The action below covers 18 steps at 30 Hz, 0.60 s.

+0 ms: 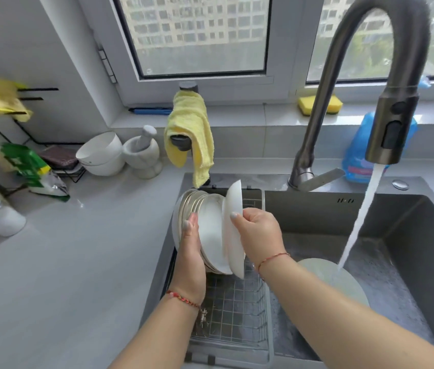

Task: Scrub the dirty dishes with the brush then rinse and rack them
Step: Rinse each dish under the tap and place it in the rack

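my right hand (259, 231) had its grip pinched on the rim of a white plate (233, 222), held upright on edge against the stack of plates (205, 227) standing in the wire rack (237, 310) at the sink's (410, 235) left side. my left hand (190, 251) pressed flat against the stack, fingers fairly straight. water ran from the faucet (386, 83) onto another plate (335, 280) lying in the sink.

Head camera looks steeply down, close over the sink (410, 235), edges apparently warped.
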Each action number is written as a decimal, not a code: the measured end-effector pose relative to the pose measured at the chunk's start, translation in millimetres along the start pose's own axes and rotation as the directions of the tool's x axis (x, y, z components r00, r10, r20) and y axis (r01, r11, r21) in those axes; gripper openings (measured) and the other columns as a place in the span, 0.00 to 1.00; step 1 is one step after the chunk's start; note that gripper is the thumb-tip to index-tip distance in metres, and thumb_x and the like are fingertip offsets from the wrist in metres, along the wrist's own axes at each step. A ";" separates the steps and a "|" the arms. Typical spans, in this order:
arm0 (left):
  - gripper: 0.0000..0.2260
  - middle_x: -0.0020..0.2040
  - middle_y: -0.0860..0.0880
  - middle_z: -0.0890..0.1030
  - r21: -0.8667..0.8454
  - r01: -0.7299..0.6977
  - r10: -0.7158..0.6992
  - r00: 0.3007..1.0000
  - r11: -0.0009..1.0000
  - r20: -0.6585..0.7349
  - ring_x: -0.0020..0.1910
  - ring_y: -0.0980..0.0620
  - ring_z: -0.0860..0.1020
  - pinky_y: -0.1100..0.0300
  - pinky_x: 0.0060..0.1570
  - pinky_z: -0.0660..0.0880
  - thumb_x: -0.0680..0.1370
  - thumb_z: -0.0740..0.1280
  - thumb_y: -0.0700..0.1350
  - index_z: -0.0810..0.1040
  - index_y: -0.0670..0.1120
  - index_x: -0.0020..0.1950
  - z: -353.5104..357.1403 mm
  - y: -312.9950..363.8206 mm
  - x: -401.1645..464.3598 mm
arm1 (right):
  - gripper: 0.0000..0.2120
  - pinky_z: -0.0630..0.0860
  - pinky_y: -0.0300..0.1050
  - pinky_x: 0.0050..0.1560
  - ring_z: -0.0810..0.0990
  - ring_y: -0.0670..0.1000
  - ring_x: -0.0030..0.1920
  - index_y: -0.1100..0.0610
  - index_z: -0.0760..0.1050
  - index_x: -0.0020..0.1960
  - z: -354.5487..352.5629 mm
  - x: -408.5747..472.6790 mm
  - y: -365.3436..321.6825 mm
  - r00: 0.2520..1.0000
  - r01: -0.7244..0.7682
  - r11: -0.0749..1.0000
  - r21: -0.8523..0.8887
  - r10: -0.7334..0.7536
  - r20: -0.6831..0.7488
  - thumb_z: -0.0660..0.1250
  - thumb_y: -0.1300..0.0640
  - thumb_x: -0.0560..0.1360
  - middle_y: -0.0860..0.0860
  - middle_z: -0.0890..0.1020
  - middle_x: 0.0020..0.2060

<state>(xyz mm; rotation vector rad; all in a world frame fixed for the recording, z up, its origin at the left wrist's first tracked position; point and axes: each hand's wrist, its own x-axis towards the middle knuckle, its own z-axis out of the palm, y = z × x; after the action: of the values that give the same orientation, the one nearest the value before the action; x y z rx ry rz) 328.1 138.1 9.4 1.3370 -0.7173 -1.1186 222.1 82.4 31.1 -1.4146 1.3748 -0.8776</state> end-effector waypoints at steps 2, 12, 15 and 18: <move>0.24 0.67 0.63 0.69 0.006 -0.006 0.006 1.000 1.000 -0.002 0.55 0.76 0.72 0.80 0.48 0.69 0.84 0.42 0.56 0.56 0.51 0.78 -1.8 0.5 2.3 | 0.23 0.55 0.44 0.33 0.59 0.50 0.29 0.55 0.56 0.27 12.4 6.8 2.4 1.000 -0.024 0.998 -0.064 0.024 0.001 0.62 0.56 0.77 0.50 0.60 0.25; 0.36 0.78 0.53 0.61 -0.114 0.055 -0.055 0.998 0.992 0.005 0.76 0.59 0.61 0.62 0.74 0.57 0.75 0.47 0.64 0.56 0.47 0.79 -15.1 -5.7 12.8 | 0.21 0.57 0.44 0.29 0.60 0.49 0.27 0.55 0.58 0.29 59.7 23.6 10.9 0.995 -0.095 0.935 -0.343 0.102 0.004 0.59 0.55 0.79 0.49 0.63 0.25; 0.38 0.78 0.52 0.62 -0.130 0.058 -0.058 0.998 0.990 -0.001 0.76 0.58 0.61 0.59 0.76 0.56 0.74 0.48 0.65 0.57 0.47 0.80 -17.7 -6.7 14.5 | 0.20 0.59 0.45 0.30 0.62 0.50 0.28 0.56 0.59 0.29 71.5 29.2 14.4 0.992 -0.119 0.920 -0.373 0.129 0.003 0.59 0.55 0.79 0.50 0.64 0.26; 0.38 0.78 0.53 0.62 -0.137 0.065 -0.067 0.998 0.988 -0.009 0.76 0.58 0.62 0.55 0.77 0.55 0.74 0.48 0.66 0.57 0.47 0.79 -20.7 -7.7 16.8 | 0.19 0.58 0.44 0.29 0.65 0.52 0.30 0.55 0.60 0.30 79.3 32.2 14.3 0.990 -0.128 0.911 -0.392 0.140 0.004 0.57 0.55 0.79 0.50 0.66 0.27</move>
<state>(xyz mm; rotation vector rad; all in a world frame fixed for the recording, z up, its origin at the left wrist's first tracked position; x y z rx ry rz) 351.2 131.4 -4.4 1.2582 -0.5799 -1.1889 296.1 62.9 -9.8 -1.5987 1.6660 -0.5025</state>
